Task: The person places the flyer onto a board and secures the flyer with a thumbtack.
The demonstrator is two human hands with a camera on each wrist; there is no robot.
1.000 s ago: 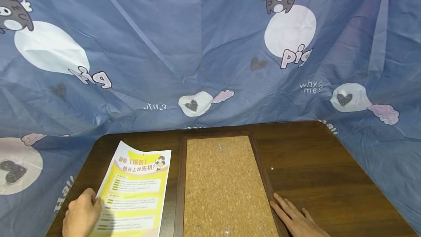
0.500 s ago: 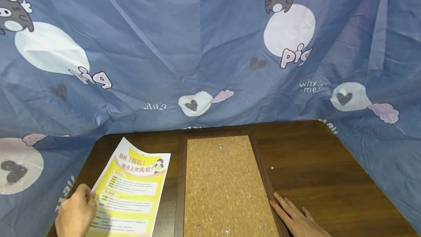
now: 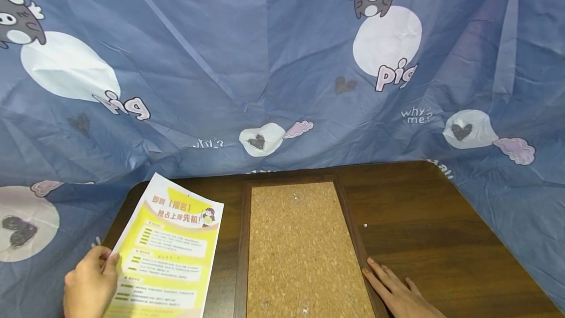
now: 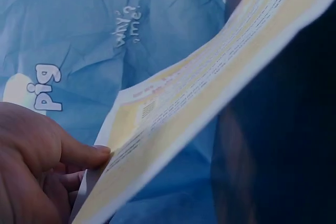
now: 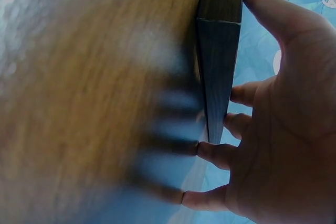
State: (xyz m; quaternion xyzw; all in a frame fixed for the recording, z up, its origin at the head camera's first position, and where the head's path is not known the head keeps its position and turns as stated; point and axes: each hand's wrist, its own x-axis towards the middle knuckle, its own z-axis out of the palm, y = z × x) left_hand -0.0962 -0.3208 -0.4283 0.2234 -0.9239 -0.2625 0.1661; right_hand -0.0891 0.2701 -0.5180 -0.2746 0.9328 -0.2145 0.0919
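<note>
My left hand (image 3: 90, 282) pinches the left edge of a yellow-and-white printed poster (image 3: 176, 249) at the left of the table. In the left wrist view the thumb (image 4: 86, 153) presses on the printed face of the sheet, which slants and bends away from the hand. Beside the poster lies a cork board (image 3: 304, 244) with a dark wooden frame. My right hand (image 3: 399, 291) rests at the right side of that frame, fingers extended. From the right wrist, several fingertips reach the frame's edge (image 5: 218, 66) and the tabletop.
Clear pins show on the cork, one pin (image 3: 295, 197) near the top and others near the bottom. A small clear object (image 3: 365, 225) lies on the brown table (image 3: 419, 210) right of the board. A blue printed cloth (image 3: 198, 63) hangs behind the table.
My left hand has shifted left with the poster, whose upper left corner now stands higher and overlaps the cloth in view. The right hand and cork board stay put.
</note>
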